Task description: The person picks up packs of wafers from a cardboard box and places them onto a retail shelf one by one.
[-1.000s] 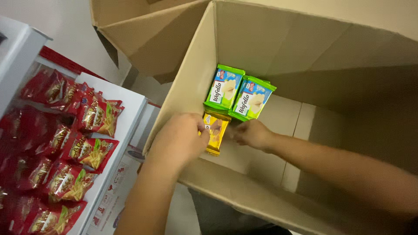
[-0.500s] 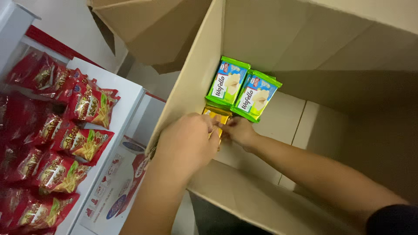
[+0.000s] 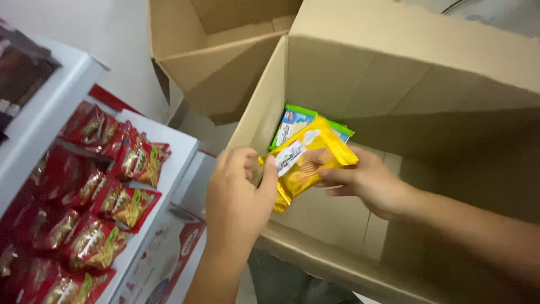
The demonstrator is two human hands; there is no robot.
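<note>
Open cardboard box [image 3: 394, 90] beside white shelves [image 3: 163, 141] stocked with red snack packs [image 3: 112, 186] on the left. Both hands grip yellow packets [image 3: 306, 160] inside the box near its left wall: left hand [image 3: 239, 197] pinches the near end, right hand [image 3: 365, 180] clasps the far end. Green packets [image 3: 292, 121] stand behind.

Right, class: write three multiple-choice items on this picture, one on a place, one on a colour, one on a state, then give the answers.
1. Where are the red packets? A on white shelves B in the box C on the floor
2. What colour are the packets held? A blue B yellow C black
3. How is the cardboard box? A taped shut B crushed flat C open

A: they fill the shelves at left. B: the left hand and right hand grip yellow packets. C: its flaps stand up.
</note>
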